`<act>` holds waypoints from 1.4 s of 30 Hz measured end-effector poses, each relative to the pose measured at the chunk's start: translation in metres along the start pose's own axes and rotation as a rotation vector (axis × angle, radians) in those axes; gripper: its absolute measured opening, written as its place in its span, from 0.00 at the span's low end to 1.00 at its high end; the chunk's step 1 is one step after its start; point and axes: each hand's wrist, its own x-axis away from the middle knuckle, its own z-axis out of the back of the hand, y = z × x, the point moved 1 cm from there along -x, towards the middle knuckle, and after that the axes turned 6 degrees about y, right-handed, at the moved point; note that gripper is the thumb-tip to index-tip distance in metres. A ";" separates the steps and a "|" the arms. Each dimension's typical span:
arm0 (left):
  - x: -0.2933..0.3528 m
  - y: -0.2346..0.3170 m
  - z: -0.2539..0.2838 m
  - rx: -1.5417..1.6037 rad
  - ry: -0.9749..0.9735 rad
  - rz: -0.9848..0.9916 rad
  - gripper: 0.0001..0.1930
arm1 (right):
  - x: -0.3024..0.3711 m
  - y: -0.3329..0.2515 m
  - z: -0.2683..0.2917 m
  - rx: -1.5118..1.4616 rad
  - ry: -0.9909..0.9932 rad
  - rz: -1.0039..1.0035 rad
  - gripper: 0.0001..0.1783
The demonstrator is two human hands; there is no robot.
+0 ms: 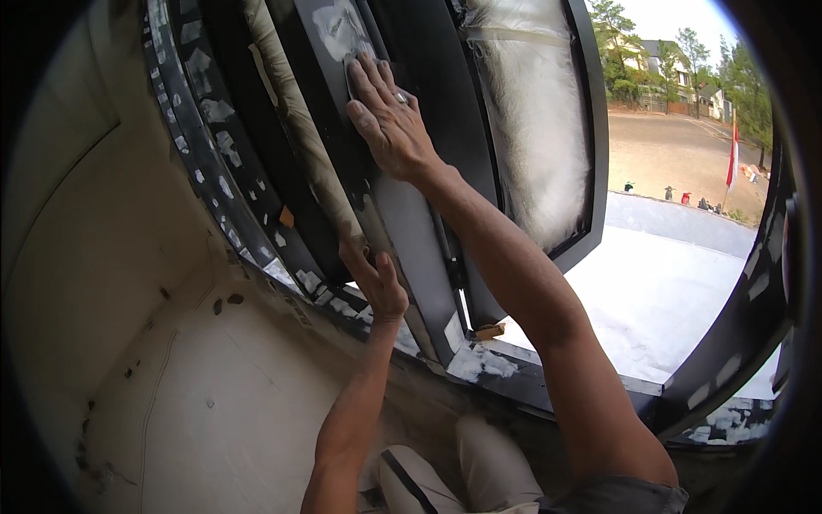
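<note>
A dark grey frame post [407, 223] with pale filler smears stands upright before me. My right hand [390, 120] lies flat on its upper face, fingers stretched out beside a whitish filler patch [339, 30]. A ring shows on one finger. Along those fingers runs a thin pale edge; I cannot tell whether a sheet lies under them. Lower down, my left hand [377, 283] grips the post's left edge, thumb to the right and fingers to the left. The fingertips are partly hidden.
Right of the post is a dark-framed panel covered in cloudy plastic film [535, 128]. A small brown wedge [490, 331] sits on the patched sill [479, 363]. Outside are a pale ledge [659, 283], trees and a red-and-white flag [733, 158]. Dusty floor [231, 411] lies lower left.
</note>
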 end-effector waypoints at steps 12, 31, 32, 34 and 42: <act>-0.270 0.094 -0.006 -1.030 -0.741 -1.364 0.29 | 0.264 -0.043 0.010 -0.049 -0.154 -0.150 0.45; -0.335 0.134 0.021 -1.280 -0.679 -1.399 0.26 | 0.270 -0.049 0.010 -0.045 -0.069 -0.197 0.40; -0.345 0.136 0.021 -1.305 -0.634 -1.391 0.26 | 0.270 -0.050 0.009 -0.049 -0.064 -0.202 0.40; -0.359 0.138 0.023 -1.354 -0.543 -1.374 0.26 | 0.269 -0.054 0.008 -0.060 -0.068 -0.210 0.40; -0.339 0.130 0.022 -1.283 -0.576 -1.437 0.26 | 0.270 -0.050 0.010 -0.052 -0.061 -0.220 0.42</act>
